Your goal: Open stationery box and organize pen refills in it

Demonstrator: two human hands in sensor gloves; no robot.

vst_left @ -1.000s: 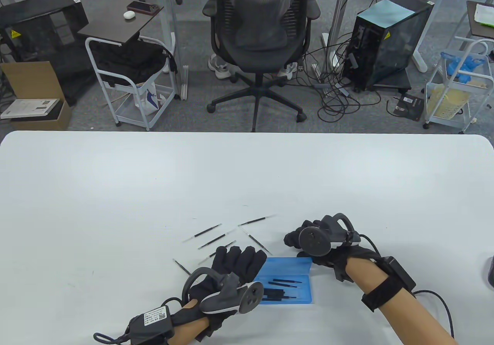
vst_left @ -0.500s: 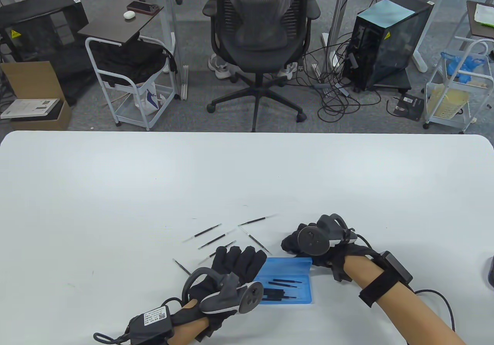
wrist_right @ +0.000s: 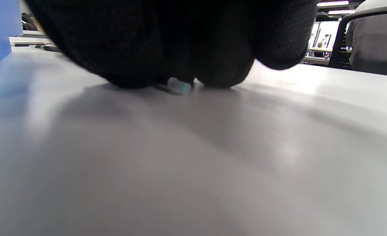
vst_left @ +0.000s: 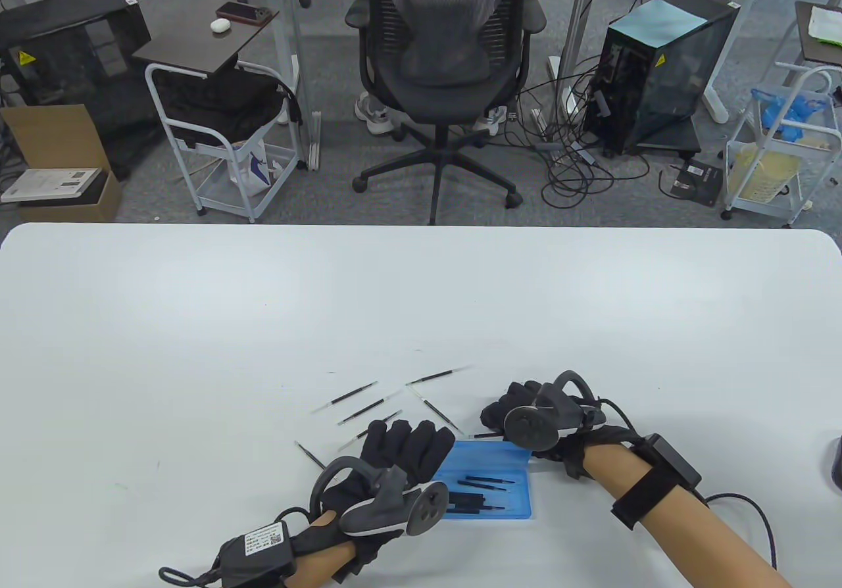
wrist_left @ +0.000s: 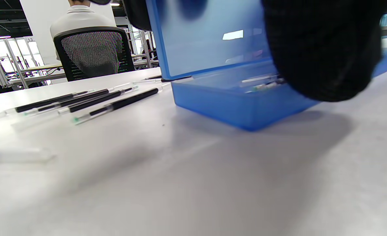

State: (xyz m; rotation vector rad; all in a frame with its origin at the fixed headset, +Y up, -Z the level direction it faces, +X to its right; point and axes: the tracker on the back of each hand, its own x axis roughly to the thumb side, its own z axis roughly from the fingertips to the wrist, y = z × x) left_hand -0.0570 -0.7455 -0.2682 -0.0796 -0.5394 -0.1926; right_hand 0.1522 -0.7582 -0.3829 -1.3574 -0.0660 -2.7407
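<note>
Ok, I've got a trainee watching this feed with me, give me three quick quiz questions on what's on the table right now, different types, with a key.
1. True or false: the blue stationery box is open, with pen refills already lying inside.
2. Multiple choice: where do the loose pen refills on the table lie? A) right of the box; B) beyond the box, toward its left; C) at the table's far edge.
3. Fill in: the left hand holds up the box's ____, while the right hand is down on the table beyond the box's far right corner, over a refill.

Key: 1 true; 2 B; 3 lid.
</note>
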